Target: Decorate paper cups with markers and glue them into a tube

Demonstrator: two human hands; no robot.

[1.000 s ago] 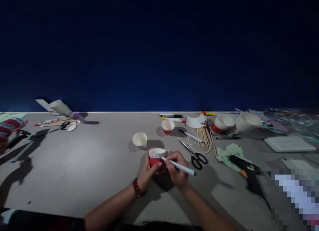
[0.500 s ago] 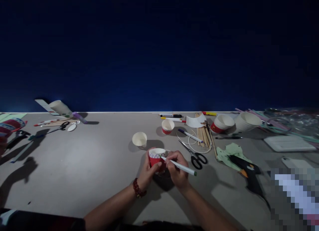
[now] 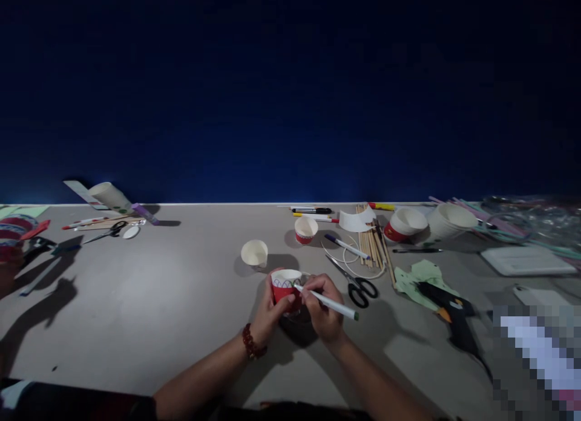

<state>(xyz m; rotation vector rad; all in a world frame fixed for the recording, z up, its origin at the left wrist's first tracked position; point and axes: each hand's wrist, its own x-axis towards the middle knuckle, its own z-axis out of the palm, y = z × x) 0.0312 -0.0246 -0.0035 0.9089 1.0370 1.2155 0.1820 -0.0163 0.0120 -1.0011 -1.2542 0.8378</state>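
Near the front middle of the grey surface (image 3: pixel 149 306), as the head camera sees it, the left hand (image 3: pixel 271 315) wraps its grip around a red cup (image 3: pixel 285 288). The thumb lies on the near side and the fingers curl round the back, so the grip is closed on the cup's wall. The cup's mouth faces up and shows a white inside, and a white band with drawn arcs runs under the rim. The hands hide whether its base rests on the surface. A red bead bracelet (image 3: pixel 250 342) sits on the left wrist. The right hand (image 3: pixel 323 312) is just right of the cup, its grip pinched shut on a white pen (image 3: pixel 327 302). The pen's tip touches the cup's white band and its green end points off to the right. Just behind the red cup, to the left, stands a plain white cup (image 3: pixel 254 253), and farther back a small red-and-white cup (image 3: pixel 305 230). Black-handled scissors (image 3: pixel 356 283) lie just right of the right hand, beside a bundle of wooden sticks (image 3: pixel 373 244). Well to the right, a black glue gun (image 3: pixel 454 321) lies partly on a green paper scrap (image 3: pixel 420 277). Far to the left, by the dark blue wall, a tipped cup (image 3: pixel 109 197) lies near a second pair of scissors (image 3: pixel 109 231).
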